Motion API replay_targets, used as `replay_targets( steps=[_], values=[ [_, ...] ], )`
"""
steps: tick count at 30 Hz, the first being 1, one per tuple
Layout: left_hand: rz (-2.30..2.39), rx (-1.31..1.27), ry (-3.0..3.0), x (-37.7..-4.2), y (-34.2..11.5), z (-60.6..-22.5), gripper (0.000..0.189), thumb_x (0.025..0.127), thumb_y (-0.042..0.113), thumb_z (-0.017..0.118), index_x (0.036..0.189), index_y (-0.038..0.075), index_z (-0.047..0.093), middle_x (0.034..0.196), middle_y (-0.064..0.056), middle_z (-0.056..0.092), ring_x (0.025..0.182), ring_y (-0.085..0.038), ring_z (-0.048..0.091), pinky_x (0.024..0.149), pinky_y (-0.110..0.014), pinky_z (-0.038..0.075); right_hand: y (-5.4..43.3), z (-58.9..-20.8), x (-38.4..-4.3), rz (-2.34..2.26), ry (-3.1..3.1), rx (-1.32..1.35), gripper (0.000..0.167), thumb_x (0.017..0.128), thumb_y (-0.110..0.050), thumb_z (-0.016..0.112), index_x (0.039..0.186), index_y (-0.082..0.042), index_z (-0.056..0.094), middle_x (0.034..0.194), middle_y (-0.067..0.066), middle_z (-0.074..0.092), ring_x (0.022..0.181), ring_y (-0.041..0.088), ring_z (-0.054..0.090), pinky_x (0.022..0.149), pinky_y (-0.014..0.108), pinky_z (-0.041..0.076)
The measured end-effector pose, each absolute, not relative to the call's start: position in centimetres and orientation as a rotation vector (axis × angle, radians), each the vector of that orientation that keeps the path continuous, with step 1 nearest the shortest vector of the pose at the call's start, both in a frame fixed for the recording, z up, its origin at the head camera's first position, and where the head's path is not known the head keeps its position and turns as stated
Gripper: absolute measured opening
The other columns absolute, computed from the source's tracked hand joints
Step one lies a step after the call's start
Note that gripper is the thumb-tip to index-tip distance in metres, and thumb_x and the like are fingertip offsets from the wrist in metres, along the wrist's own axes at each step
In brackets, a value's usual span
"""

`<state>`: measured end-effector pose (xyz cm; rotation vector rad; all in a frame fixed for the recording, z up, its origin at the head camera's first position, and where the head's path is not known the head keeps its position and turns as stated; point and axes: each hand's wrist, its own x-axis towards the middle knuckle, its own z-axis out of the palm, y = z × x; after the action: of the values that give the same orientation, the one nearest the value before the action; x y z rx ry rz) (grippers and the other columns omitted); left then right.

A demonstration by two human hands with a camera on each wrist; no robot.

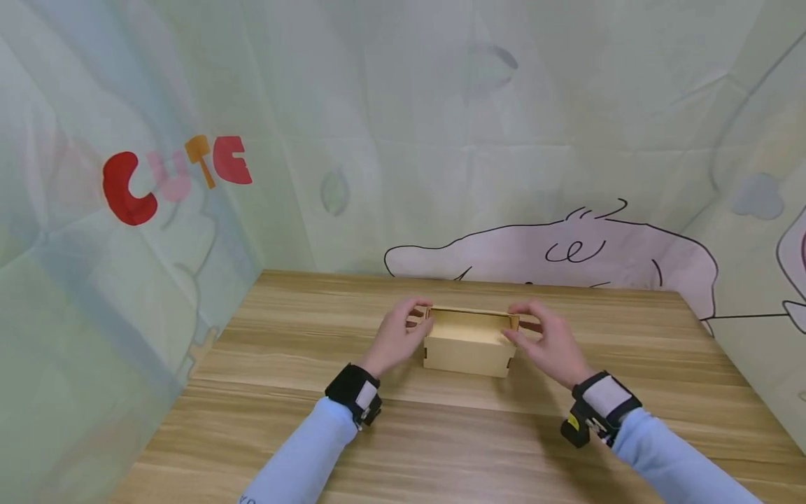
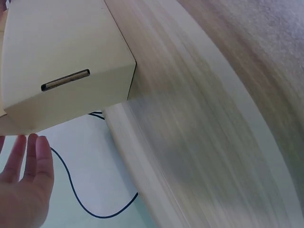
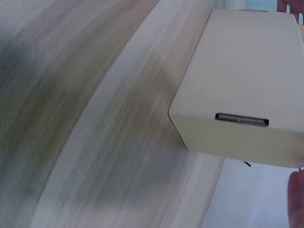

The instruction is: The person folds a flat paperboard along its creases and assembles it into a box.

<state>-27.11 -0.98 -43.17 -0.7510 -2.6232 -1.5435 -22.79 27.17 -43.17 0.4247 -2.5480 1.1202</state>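
Observation:
A small pale wooden box, its top showing an open hollow, stands on the table between the two hands. At its left end, my left hand grips the upper corners, thumb near the front and index finger toward the back. My right hand grips the right end the same way, thumb at the front corner. In the left wrist view, fingertips of the left hand reach the end wall of the box, which has a narrow slot. The right wrist view shows a matching slot in the box.
The wood-grain table runs back to a printed cloth with cartoon drawings and coloured letters. Another cloth wall borders the table's left side. Each wrist wears a black strap with a camera, the right one above the table.

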Motion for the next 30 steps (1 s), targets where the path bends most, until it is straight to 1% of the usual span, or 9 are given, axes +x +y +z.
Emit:
replay_targets(
  steps=[4,5,7,10,15,22,27,30],
  values=[
    [-1.521,-0.788,-2.711,-27.26,-0.89,-43.32,0.063,0.091,0.03,0.075,0.144,0.01,0.048,0.149,-0.01,0.052,0.135,-0.03,0.051,0.112,-0.045,0.046,27.11,-43.17,-22.95,1.146,-2.663,0.488,0.07,0.079,-0.018,0.086,0.137,0.0,0.051,0.139,0.024,0.057,0.129,0.044,0.053,0.103,0.061,0.048],
    [-1.496,-0.799,-2.73,-27.32,-0.82,-43.36,0.069,0.088,0.032,0.078,0.146,0.01,0.046,0.15,-0.009,0.051,0.137,-0.029,0.05,0.113,-0.044,0.045,27.07,-43.19,-22.99,1.139,-2.683,0.507,0.075,0.078,-0.019,0.088,0.139,0.0,0.049,0.14,0.024,0.056,0.13,0.044,0.053,0.104,0.062,0.047],
    [-1.43,-0.822,-2.758,-27.43,-0.67,-43.46,0.076,0.085,0.032,0.082,0.147,0.01,0.045,0.151,-0.009,0.05,0.138,-0.029,0.049,0.114,-0.043,0.045,27.0,-43.27,-23.1,1.121,-2.696,0.543,0.079,0.074,-0.018,0.09,0.14,0.0,0.049,0.141,0.023,0.056,0.131,0.043,0.052,0.105,0.062,0.047],
    [-1.322,-0.849,-2.771,-27.56,-0.48,-43.63,0.076,0.083,0.03,0.083,0.147,0.011,0.046,0.151,-0.009,0.051,0.138,-0.028,0.05,0.113,-0.042,0.046,26.96,-43.38,-23.13,1.07,-2.689,0.574,0.078,0.073,-0.014,0.09,0.138,0.0,0.051,0.139,0.022,0.057,0.13,0.043,0.054,0.103,0.062,0.048],
    [-1.242,-0.87,-2.746,-27.62,-0.38,-43.81,0.073,0.084,0.028,0.083,0.145,0.01,0.048,0.148,-0.009,0.053,0.136,-0.027,0.053,0.111,-0.04,0.048,26.99,-43.42,-23.1,1.023,-2.67,0.585,0.072,0.073,-0.008,0.089,0.135,0.001,0.053,0.136,0.023,0.059,0.127,0.044,0.056,0.101,0.061,0.05],
    [-1.22,-0.856,-2.738,-27.58,-0.33,-43.89,0.069,0.084,0.029,0.083,0.142,0.009,0.051,0.144,-0.009,0.056,0.132,-0.025,0.055,0.108,-0.039,0.05,26.86,-43.36,-23.07,0.995,-2.684,0.557,0.066,0.075,-0.008,0.088,0.132,0.001,0.055,0.131,0.021,0.062,0.122,0.04,0.059,0.101,0.059,0.051],
    [-1.2,-0.848,-2.731,-27.56,-0.29,-44.02,0.063,0.084,0.03,0.083,0.137,0.01,0.054,0.14,-0.007,0.058,0.128,-0.024,0.057,0.107,-0.04,0.05,26.79,-43.45,-23.01,0.956,-2.66,0.566,0.061,0.074,-0.007,0.088,0.127,0.001,0.058,0.125,0.02,0.065,0.115,0.038,0.063,0.097,0.058,0.054],
    [-1.146,-0.861,-2.72,-27.54,-0.25,-44.17,0.062,0.085,0.03,0.082,0.136,0.009,0.055,0.138,-0.007,0.059,0.129,-0.024,0.057,0.109,-0.039,0.049,26.8,-43.58,-22.97,0.935,-2.635,0.584,0.06,0.075,-0.007,0.088,0.127,0.0,0.059,0.123,0.019,0.067,0.113,0.037,0.065,0.094,0.056,0.056]
  ],
)
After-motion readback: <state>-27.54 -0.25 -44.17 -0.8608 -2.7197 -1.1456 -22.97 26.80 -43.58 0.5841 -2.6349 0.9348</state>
